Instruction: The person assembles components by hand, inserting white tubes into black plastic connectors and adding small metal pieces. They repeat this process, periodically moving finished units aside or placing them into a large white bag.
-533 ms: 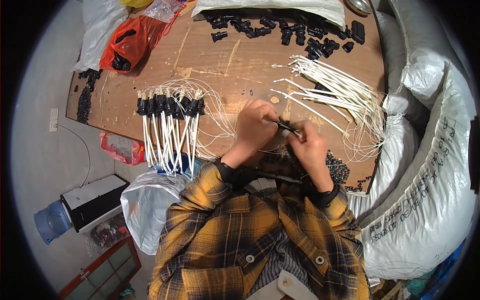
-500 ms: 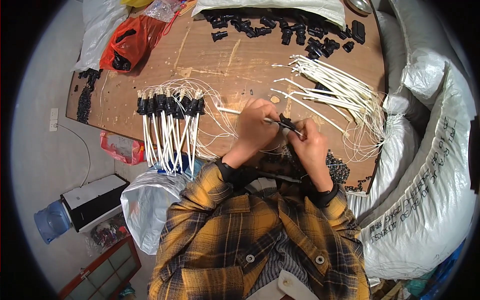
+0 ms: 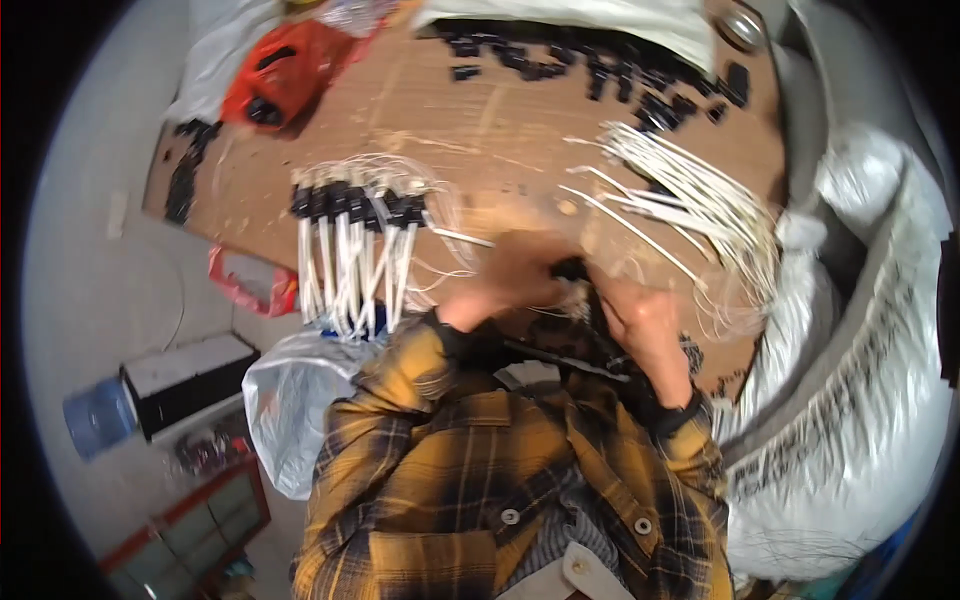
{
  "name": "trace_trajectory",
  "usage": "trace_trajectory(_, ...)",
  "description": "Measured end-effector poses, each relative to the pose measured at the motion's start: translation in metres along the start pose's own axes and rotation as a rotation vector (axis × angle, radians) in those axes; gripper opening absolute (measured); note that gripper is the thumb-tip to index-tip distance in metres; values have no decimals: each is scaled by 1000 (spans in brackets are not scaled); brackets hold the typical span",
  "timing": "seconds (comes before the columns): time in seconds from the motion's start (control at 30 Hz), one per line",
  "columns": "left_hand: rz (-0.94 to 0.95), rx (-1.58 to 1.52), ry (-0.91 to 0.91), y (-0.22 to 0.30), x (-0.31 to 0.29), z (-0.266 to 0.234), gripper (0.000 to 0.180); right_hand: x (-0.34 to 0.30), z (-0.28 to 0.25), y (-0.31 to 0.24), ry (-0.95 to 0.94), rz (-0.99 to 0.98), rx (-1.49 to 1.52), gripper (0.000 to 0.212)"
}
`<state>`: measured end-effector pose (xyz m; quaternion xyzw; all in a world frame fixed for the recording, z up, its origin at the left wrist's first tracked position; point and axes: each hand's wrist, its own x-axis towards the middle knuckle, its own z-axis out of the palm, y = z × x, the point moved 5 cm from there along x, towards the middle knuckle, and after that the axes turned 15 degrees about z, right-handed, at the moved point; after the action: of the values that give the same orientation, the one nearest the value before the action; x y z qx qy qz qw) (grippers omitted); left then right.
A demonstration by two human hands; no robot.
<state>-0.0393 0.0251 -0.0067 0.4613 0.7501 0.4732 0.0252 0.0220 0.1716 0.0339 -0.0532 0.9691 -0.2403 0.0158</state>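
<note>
My left hand [image 3: 525, 268], smeared by motion, is closed around a white sleeved cable [image 3: 462, 237], whose end sticks out to its left. A small black plastic connector [image 3: 570, 268] sits between the fingertips of both hands. My right hand [image 3: 642, 315] is closed with its fingertips at that connector; blur hides the exact grip. To the left lies a row of white sleeved cables with black connectors [image 3: 345, 205] at their far ends. A pile of plain white sleeved cables [image 3: 680, 185], with thin wires trailing, lies to the right.
Loose black connectors [image 3: 600, 75] spill from a white sack [image 3: 570, 22] at the table's far side. A red bag [image 3: 285, 75] stands far left. Small black parts [image 3: 692, 352] lie by my right wrist. Large white sacks [image 3: 840, 420] crowd the right edge. A plastic bag [image 3: 290, 400] hangs near left.
The head view has shifted a little. Both hands have moved slightly nearer to me, and my right hand is turned more. The black connector stays between them.
</note>
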Motion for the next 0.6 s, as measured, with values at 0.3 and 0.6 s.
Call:
trace_trajectory(0.3, 34, 476, 9, 38, -19, -19, 21, 35, 30, 2, -536, 368, 655, 12)
trace_trajectory(0.6, 19, 659, 133, 38, -72, -36, 13, 70, 71, -44, -781, 172, 739, 11)
